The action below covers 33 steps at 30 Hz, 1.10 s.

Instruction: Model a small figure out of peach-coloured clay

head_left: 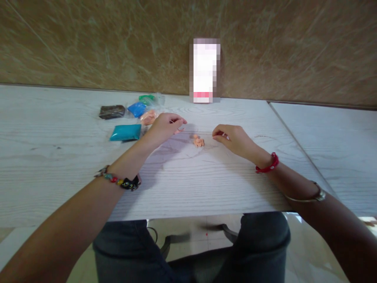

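My left hand [168, 125] is above the table with thumb and fingers curled together. Just below its fingertips is a small peach bit of clay [178, 131]; I cannot tell whether the hand touches it. My right hand [231, 137] has its fingertips drawn into a pinch, and whatever may be between them is hidden. On the table between the hands lies a small cluster of peach clay pieces [198, 142]. Beside my left hand is a clear packet of peach clay [149, 117], partly covered by that hand.
Further left lie a teal packet [125, 132], a dark brown packet [112, 112], a blue packet [137, 109] and a green packet [146, 99]. A blurred-out upright phone-shaped object [204, 70] leans on the marbled wall [88, 47]. A seam crosses the white table [200, 188] at right.
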Motion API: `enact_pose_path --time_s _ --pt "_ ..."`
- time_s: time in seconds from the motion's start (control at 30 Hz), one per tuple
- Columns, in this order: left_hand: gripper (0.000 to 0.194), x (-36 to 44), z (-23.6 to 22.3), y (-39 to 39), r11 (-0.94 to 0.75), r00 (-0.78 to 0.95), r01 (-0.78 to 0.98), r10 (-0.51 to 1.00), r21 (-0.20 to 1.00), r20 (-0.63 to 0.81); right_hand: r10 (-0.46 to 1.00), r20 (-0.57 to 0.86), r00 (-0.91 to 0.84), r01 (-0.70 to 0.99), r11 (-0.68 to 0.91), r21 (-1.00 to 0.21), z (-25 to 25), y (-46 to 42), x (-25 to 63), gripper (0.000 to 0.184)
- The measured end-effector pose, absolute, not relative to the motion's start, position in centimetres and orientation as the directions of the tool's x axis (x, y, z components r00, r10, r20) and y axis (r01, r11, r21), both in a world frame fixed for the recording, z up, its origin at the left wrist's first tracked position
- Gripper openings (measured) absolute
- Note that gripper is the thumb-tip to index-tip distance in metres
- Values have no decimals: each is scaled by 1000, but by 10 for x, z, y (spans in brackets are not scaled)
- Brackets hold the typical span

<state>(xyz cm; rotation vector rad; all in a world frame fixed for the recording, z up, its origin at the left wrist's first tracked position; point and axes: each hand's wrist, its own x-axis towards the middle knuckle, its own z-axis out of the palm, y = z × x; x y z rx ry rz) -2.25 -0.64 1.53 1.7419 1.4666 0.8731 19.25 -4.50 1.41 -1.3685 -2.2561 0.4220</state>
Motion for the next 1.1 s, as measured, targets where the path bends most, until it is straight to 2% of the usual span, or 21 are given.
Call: enact_pose_path --time_s 0.1,0.2,0.33,0.43,0.53,0.67,0.8,1.0,1.1 --pt "23 -23 15 -5 -126 134 542 989 831 62 929 226 -292 639 366 -677 9 -42 193 21" --pt "25 -25 10 -1 -170 158 573 983 802 96 954 125 -273 504 253 -826 3 -38 193 15" --pt "27 -26 3 3 -269 227 640 961 720 157 971 39 -237 318 115 -941 1 -34 193 8" --pt "27 -24 4 1 -353 297 698 934 623 197 977 30 -211 334 101 -937 3 -35 191 6" --pt "28 -20 6 -3 -438 375 740 899 511 228 971 71 -229 405 161 -900 7 -39 187 6" --pt "29 -20 7 -3 -506 435 759 862 410 259 949 49 -310 340 158 -927 9 -47 180 6" --pt "30 -21 8 -4 -523 439 769 850 367 291 940 62 -336 254 154 -955 7 -50 175 23" --pt "27 -21 12 -6 -523 449 785 850 333 275 932 108 -346 323 227 -919 1 -48 176 12" --pt "27 -21 10 -5 -535 462 789 841 303 282 923 117 -367 336 249 -908 1 -49 177 18"
